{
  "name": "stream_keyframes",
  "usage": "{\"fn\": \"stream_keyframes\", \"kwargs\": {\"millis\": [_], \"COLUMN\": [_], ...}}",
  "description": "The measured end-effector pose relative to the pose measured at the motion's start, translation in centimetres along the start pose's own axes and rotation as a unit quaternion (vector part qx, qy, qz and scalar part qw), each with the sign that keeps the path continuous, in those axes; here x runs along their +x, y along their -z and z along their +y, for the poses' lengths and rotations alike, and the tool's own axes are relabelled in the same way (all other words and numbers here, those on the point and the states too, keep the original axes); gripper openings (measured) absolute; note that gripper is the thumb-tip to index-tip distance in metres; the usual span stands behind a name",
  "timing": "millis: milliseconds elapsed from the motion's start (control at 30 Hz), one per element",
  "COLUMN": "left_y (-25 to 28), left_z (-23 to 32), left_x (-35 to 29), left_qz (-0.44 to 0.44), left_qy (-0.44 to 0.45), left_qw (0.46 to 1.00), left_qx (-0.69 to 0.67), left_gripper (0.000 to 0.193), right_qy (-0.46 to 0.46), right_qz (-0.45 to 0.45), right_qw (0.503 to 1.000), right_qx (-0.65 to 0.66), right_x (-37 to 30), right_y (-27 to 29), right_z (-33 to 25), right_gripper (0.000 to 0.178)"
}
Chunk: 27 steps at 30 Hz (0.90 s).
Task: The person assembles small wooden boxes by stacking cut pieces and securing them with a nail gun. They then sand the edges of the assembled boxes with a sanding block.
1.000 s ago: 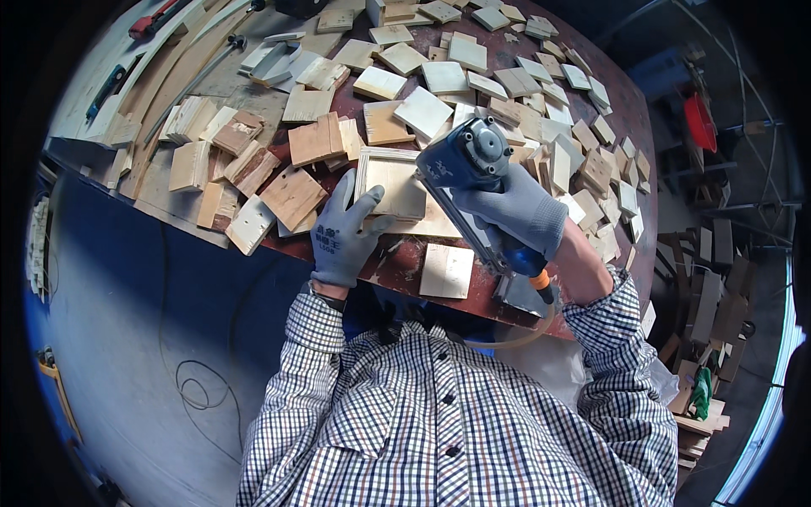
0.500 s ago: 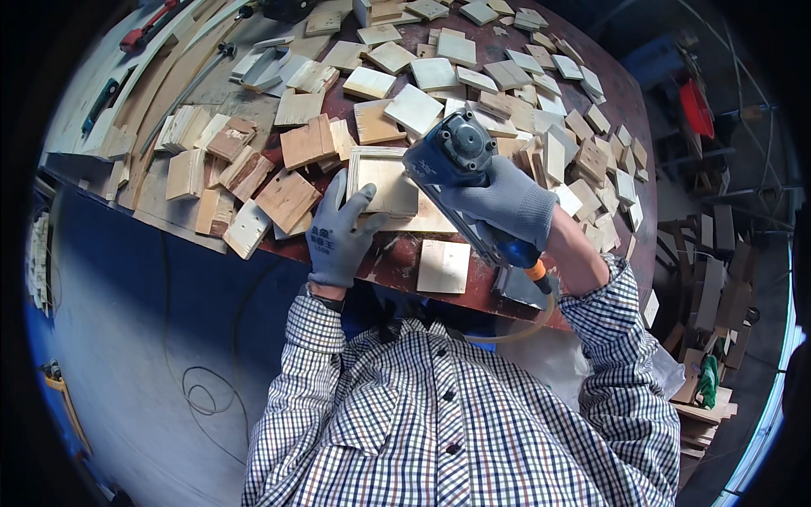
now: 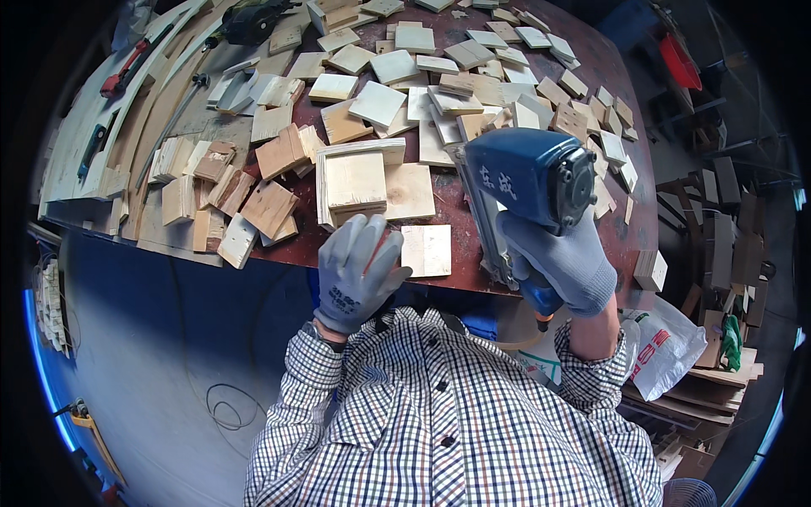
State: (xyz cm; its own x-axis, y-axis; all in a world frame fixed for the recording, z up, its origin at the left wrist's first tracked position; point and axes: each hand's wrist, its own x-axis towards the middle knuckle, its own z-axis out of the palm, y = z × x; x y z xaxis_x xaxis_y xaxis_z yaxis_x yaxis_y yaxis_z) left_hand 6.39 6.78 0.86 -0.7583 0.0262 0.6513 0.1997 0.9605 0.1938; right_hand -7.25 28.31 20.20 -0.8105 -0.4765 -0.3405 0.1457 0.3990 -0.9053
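Observation:
In my right hand [image 3: 573,260], gloved in grey, is a blue nail gun [image 3: 525,165] with its hose fitting pointing down, held over the table's near edge. My left hand [image 3: 355,275], also gloved, has its fingers apart and holds nothing. Its fingertips are just in front of a small wooden box-like assembly [image 3: 355,179] with raised strips along its far and left sides. A flat wooden square [image 3: 410,191] lies against the right of that assembly. Close to my left fingers, another pale wooden square [image 3: 432,251] rests at the table edge.
Many loose wooden blocks [image 3: 380,103] cover the dark red table [image 3: 460,275]. Long boards, a red-handled tool [image 3: 112,84] and a metal rod are at the left. A white plastic bag [image 3: 667,346] and stacked wood offcuts [image 3: 722,389] lie right, below the table.
The nail gun has moved off the wooden assembly, to the right and toward me. My left hand has let go of the assembly and drawn back toward me.

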Motion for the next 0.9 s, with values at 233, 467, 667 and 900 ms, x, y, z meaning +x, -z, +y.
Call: {"fn": "stream_keyframes", "kwargs": {"millis": [233, 467, 667, 900], "left_y": [-4.8, -3.0, 2.3, 0.7], "left_z": [2.9, 3.1, -3.1, -10.3], "left_x": [1.1, -0.4, 6.6, 9.0], "left_qz": [-0.285, -0.304, -0.136, -0.206], "left_qy": [0.008, -0.016, 0.034, -0.015], "left_qw": [0.956, 0.946, 0.990, 0.978], "left_qx": [-0.071, -0.114, -0.024, 0.018], "left_gripper": [0.087, 0.090, 0.085, 0.079], "right_qy": [-0.006, 0.019, 0.016, 0.006], "right_qz": [0.064, 0.080, 0.069, 0.054], "right_qw": [0.997, 0.992, 0.990, 0.993], "right_qx": [0.033, 0.094, 0.118, 0.107], "right_x": [-5.0, -5.7, -5.9, -6.6], "right_y": [1.8, 2.6, 2.5, 2.9], "right_z": [0.8, 2.7, 3.3, 2.8], "right_gripper": [0.026, 0.031, 0.031, 0.026]}}
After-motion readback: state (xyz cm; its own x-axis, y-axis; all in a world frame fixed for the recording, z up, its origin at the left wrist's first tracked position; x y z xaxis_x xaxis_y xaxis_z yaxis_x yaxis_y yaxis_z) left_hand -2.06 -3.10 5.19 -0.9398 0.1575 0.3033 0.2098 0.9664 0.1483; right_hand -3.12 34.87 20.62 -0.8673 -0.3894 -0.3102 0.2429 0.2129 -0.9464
